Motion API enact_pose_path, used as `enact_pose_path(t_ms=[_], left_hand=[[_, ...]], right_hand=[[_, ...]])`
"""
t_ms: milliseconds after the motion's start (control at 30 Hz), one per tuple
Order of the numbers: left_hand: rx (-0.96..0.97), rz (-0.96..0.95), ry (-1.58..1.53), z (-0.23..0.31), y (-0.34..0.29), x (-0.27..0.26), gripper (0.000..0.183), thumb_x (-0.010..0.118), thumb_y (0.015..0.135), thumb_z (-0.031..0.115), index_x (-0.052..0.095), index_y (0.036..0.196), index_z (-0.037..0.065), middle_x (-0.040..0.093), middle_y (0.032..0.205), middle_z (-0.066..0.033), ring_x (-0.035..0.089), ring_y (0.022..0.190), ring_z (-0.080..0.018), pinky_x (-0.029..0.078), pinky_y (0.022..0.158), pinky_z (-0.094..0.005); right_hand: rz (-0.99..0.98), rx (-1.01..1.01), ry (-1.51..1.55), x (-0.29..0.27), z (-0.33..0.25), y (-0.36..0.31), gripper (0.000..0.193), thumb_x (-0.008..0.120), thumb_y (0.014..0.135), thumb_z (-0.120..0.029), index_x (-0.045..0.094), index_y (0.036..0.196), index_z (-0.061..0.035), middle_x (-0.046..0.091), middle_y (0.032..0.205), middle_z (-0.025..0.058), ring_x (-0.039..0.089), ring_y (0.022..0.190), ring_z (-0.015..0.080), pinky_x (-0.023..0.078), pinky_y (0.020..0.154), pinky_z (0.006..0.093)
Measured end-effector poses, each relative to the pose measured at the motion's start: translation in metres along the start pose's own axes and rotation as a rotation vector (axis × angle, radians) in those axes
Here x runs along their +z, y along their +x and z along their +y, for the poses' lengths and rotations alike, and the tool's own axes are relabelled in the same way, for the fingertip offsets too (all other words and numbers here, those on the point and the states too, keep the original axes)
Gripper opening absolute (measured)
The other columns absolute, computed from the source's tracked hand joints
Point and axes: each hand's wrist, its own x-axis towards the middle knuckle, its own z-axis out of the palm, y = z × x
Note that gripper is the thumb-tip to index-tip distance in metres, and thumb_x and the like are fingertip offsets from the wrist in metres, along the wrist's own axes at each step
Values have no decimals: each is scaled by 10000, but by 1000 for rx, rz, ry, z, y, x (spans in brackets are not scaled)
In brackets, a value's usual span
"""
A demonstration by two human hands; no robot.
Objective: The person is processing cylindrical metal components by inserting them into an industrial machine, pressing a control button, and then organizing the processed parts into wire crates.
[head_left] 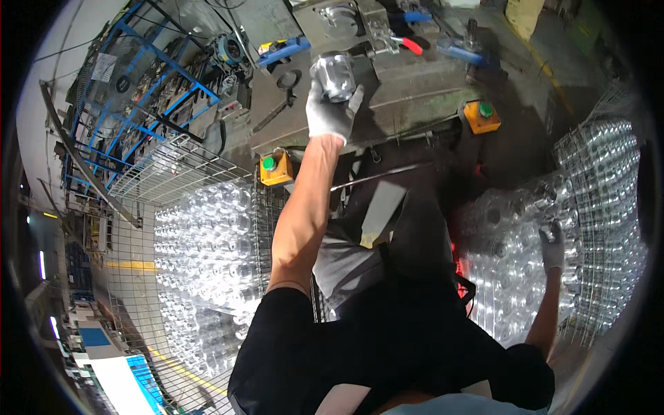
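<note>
My left hand (330, 114), in a white glove, is stretched out over the machine bench. Its thumb and fingers are closed round a shiny silver metal cup (336, 76), held just in front of a metal fixture (339, 22). Down at the right, my right hand (552, 250), also gloved, reaches into a large pile of similar metal cups (508, 256). Its fingers curve round one cup (551, 227) near the pile's right side; part of that grip is hard to see.
At left stands a wire basket (131, 238) stacked with shiny cups (207, 249). Another stack (609, 221) stands at far right. Two yellow boxes with green buttons, a left one (275, 168) and a right one (482, 117), flank the bench front. A red-handled clamp (408, 45) sits behind.
</note>
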Motion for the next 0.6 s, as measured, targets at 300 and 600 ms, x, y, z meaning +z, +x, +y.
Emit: enact_pose_path(t_ms=[300,600], left_hand=[[-118,-77,-25,9,110,16,412,338,970,437,478,1244,163,533,1234,-52,483,1135,-246,412,940,-484],[-508,-177,-822,-16,178,-15,495,587,872,430,497,1201,71,511,1177,-116,516,1001,-279,558,714,-394]], right_hand=[[-270,-104,88,63,-200,-30,478,663,828,-226,518,1231,-13,588,1167,148,599,955,195,484,798,312],[-276,-271,154,88,-244,-2,395,644,809,-184,564,1154,-6,622,1063,156,620,907,254,499,762,349]])
